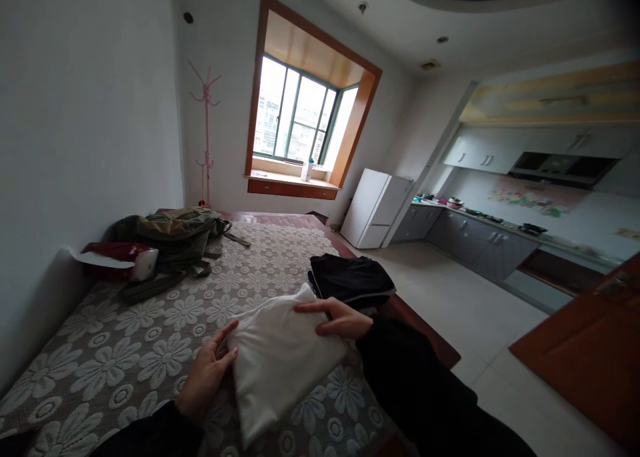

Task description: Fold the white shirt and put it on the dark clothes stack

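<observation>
A folded white garment lies in front of me on a grey bed cover with white flowers. At its left edge, my left hand holds the cloth with thumb and fingertips. My right hand grips the far right edge, its index finger stretched along the top of the fabric. Just beyond that hand rests a stack of folded black clothes near the bed's right side. Which kind of garment the white one is, I cannot tell.
A green backpack and a red pack of tissues lie at the left by the wall. Behind the bed stands a pink coat rack. A white fridge, kitchen counter and brown wooden door are to the right.
</observation>
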`<state>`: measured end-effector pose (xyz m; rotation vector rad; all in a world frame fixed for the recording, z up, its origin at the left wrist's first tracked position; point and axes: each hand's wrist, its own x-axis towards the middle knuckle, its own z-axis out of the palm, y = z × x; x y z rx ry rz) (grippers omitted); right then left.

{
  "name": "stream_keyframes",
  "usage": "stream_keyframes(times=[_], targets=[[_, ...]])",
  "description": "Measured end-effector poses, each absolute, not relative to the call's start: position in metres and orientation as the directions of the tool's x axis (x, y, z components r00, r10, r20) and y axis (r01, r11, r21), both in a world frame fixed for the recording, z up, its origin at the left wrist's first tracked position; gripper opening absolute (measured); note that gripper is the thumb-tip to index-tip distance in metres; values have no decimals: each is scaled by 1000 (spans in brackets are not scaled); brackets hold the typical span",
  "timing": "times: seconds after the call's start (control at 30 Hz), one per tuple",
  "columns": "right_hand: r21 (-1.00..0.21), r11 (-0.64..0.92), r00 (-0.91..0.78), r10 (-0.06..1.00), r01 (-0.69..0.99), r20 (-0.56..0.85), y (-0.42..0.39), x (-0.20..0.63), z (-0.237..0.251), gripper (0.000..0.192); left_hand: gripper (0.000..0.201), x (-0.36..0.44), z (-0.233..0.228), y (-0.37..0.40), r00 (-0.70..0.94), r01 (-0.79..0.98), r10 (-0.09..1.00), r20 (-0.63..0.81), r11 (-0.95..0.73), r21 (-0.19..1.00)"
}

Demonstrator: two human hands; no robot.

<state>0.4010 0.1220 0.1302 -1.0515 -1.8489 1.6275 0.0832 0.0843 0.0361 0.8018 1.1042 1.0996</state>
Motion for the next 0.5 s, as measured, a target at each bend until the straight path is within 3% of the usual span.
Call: stream_keyframes(times=[0.13, 0.27, 0.5], targets=[[-882, 179, -627, 763, 435, -155, 149, 403, 206, 65, 70, 85, 21, 89, 77, -366, 956, -283, 291, 884], [-809, 308, -592, 804, 501, -60, 180, 413, 263, 60, 69, 84, 9, 95, 80, -382, 962, -262, 273, 883], [-791, 164, -281, 960, 590, -11, 226, 451, 302, 64, 72, 83, 6, 98, 97, -359, 957, -273, 290, 887]])
